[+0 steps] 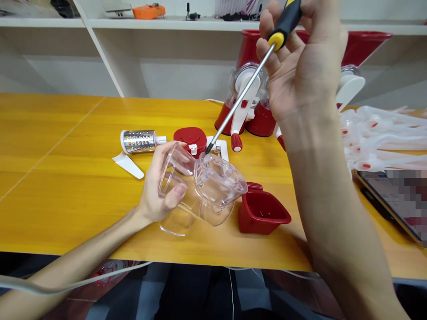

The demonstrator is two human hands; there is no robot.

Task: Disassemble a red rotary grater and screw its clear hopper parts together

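Note:
My left hand (163, 191) is closed around a clear plastic grater housing (220, 182), tilted over the table's front half. In my right hand (293, 58) is a screwdriver (240, 95) with a black and yellow handle, its fingers curled round the grip. The shaft slants down to the left, and its dark tip meets the upper edge of the clear housing. Behind the housing lie a red base piece (191, 138) and a white bracket (220, 149). A red hopper (263, 213) stands just right of the housing.
A metal grater drum (139, 141) and a white plastic piece (128, 165) lie at left. Assembled red rotary graters (245, 102) stand at the back. Clear bagged parts (376, 138) and a phone or tablet (390, 200) occupy the right. White shelving (167, 24) borders the table's rear.

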